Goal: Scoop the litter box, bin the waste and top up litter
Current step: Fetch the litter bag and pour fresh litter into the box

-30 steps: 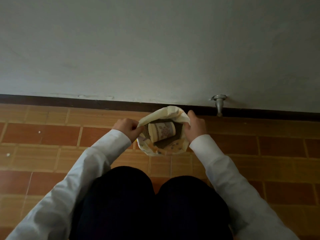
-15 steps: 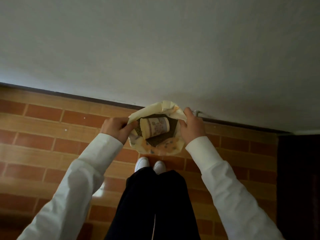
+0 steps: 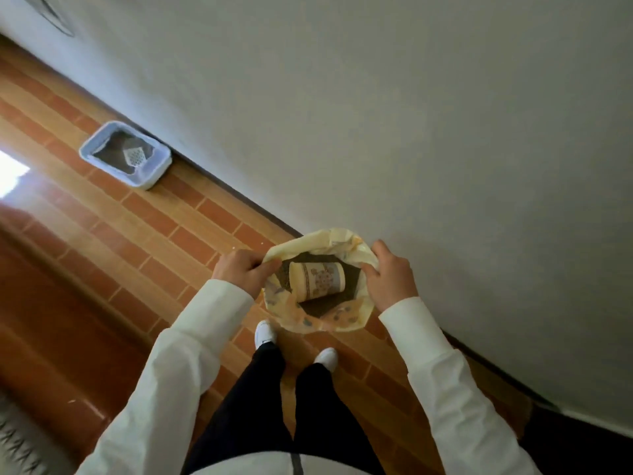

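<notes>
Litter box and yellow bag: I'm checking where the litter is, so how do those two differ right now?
The litter box sits on the floor by the wall, untouched; the yellow bag is held up, left hand and right hand gripping its rim. The box is rigid, pale blue, with a white scoop; the bag is soft, holding a patterned cup. Both contain dark litter.

white sleeves (image 3: 191, 341); dark trousers (image 3: 246, 406); white shoes (image 3: 265, 332)

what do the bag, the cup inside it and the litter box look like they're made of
Bag: thin printed plastic or coated paper, going by its crumpled, folded rim.
Cup: probably paper, matte with a printed pattern.
Litter box: moulded plastic, pale blue, smooth rounded rim.
</notes>
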The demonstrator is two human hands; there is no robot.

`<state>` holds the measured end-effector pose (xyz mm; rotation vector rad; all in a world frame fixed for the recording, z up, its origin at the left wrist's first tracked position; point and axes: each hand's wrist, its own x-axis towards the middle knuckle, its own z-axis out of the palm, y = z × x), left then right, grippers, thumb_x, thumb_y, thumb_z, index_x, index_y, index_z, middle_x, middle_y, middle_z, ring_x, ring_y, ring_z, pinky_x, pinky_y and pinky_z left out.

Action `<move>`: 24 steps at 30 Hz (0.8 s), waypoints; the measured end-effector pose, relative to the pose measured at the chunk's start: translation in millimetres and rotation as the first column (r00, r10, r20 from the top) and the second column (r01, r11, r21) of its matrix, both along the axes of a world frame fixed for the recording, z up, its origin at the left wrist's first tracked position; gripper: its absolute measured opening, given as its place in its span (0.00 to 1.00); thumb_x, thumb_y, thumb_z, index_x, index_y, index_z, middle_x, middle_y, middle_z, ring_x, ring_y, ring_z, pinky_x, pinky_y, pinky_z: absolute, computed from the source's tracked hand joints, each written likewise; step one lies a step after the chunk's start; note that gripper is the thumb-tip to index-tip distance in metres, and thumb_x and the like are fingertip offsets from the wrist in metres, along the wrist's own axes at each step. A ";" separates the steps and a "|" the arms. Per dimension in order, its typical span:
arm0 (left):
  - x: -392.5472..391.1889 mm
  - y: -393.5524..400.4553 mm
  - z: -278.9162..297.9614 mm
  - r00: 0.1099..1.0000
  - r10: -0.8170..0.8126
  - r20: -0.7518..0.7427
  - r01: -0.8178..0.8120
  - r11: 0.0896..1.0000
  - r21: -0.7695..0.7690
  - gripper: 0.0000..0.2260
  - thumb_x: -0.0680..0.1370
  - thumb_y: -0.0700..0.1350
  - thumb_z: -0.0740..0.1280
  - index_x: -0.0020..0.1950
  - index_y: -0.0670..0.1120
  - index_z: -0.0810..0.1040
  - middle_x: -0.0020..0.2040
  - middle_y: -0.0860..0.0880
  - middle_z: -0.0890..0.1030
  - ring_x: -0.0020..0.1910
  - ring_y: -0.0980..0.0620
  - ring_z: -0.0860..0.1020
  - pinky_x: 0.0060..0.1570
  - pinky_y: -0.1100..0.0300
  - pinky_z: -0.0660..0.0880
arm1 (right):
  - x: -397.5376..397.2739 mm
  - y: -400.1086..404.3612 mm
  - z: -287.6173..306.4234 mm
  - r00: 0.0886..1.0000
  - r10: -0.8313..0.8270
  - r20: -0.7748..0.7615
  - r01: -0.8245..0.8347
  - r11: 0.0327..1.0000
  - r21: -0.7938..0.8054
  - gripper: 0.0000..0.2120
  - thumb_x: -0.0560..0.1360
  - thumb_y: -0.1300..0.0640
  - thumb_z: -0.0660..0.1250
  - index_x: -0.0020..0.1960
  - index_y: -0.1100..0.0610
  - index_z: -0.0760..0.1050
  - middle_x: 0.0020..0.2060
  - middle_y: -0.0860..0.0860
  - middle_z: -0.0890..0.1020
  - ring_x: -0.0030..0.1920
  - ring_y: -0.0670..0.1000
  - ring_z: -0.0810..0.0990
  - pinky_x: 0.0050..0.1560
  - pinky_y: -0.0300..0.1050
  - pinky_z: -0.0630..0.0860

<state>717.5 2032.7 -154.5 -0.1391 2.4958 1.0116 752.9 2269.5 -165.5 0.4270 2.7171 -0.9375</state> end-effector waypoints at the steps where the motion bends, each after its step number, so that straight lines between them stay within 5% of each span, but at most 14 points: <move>1: 0.0 -14.8 6.0 0.999 0.040 -0.003 -0.040 0.999 0.007 0.11 0.78 0.48 0.65 0.45 0.41 0.83 0.32 0.42 0.77 0.30 0.47 0.71 0.31 0.58 0.65 | -8.3 -14.4 6.9 0.999 0.039 -0.009 -0.039 0.999 0.001 0.05 0.80 0.59 0.61 0.46 0.53 0.66 0.35 0.51 0.75 0.35 0.52 0.74 0.32 0.41 0.67; 4: -2.7 -61.9 16.4 0.989 0.144 -0.018 -0.144 0.989 0.021 0.09 0.77 0.48 0.65 0.44 0.45 0.83 0.29 0.46 0.75 0.28 0.49 0.70 0.30 0.59 0.64 | -35.3 -59.7 19.8 0.989 0.145 -0.022 -0.145 0.989 0.005 0.07 0.79 0.60 0.62 0.44 0.53 0.65 0.33 0.51 0.73 0.33 0.52 0.72 0.27 0.44 0.64; 7: -10.8 -110.9 18.7 0.969 0.244 -0.027 -0.243 0.969 0.034 0.12 0.77 0.48 0.66 0.36 0.45 0.80 0.26 0.45 0.73 0.26 0.48 0.69 0.31 0.59 0.64 | -65.4 -108.0 26.5 0.972 0.234 -0.011 -0.234 0.972 -0.010 0.07 0.79 0.59 0.62 0.44 0.53 0.66 0.32 0.48 0.71 0.30 0.48 0.71 0.25 0.33 0.61; 9: -19.9 -153.1 19.7 0.944 0.327 -0.033 -0.325 0.944 0.061 0.11 0.77 0.49 0.67 0.35 0.49 0.80 0.25 0.46 0.74 0.26 0.48 0.70 0.32 0.58 0.65 | -90.7 -151.1 26.8 0.954 0.299 -0.017 -0.300 0.954 -0.014 0.07 0.79 0.59 0.62 0.44 0.53 0.66 0.32 0.50 0.73 0.30 0.48 0.71 0.27 0.39 0.66; 14: -52.6 -251.2 29.0 0.900 0.433 -0.044 -0.431 0.901 0.050 0.10 0.77 0.49 0.67 0.39 0.48 0.84 0.27 0.46 0.79 0.27 0.49 0.71 0.29 0.59 0.66 | -152.1 -257.9 27.2 0.923 0.383 -0.024 -0.384 0.923 -0.026 0.07 0.80 0.59 0.61 0.44 0.53 0.66 0.33 0.50 0.73 0.31 0.45 0.72 0.27 0.31 0.65; 19: -88.6 -343.7 39.3 0.863 0.500 -0.068 -0.499 0.866 0.031 0.10 0.77 0.49 0.66 0.41 0.49 0.83 0.29 0.47 0.79 0.33 0.44 0.78 0.30 0.59 0.68 | -214.7 -361.6 23.8 0.896 0.444 -0.016 -0.444 0.894 -0.058 0.02 0.80 0.57 0.61 0.49 0.56 0.71 0.40 0.54 0.78 0.39 0.53 0.77 0.36 0.40 0.72; 22: -113.2 -395.0 41.6 0.822 0.562 -0.090 -0.563 0.826 0.022 0.11 0.76 0.50 0.67 0.37 0.47 0.83 0.33 0.40 0.81 0.35 0.40 0.79 0.32 0.56 0.71 | -254.6 -417.9 20.1 0.877 0.481 0.000 -0.480 0.875 -0.059 0.12 0.80 0.55 0.61 0.61 0.59 0.71 0.49 0.58 0.80 0.47 0.57 0.79 0.42 0.45 0.71; 24: -131.2 -426.7 41.7 0.774 0.626 -0.095 -0.626 0.779 0.037 0.11 0.76 0.50 0.68 0.41 0.45 0.84 0.34 0.40 0.82 0.36 0.40 0.80 0.36 0.50 0.77 | -281.5 -454.8 21.1 0.854 0.521 -0.011 -0.520 0.851 -0.068 0.08 0.80 0.55 0.61 0.57 0.57 0.71 0.45 0.56 0.80 0.44 0.56 0.79 0.42 0.46 0.73</move>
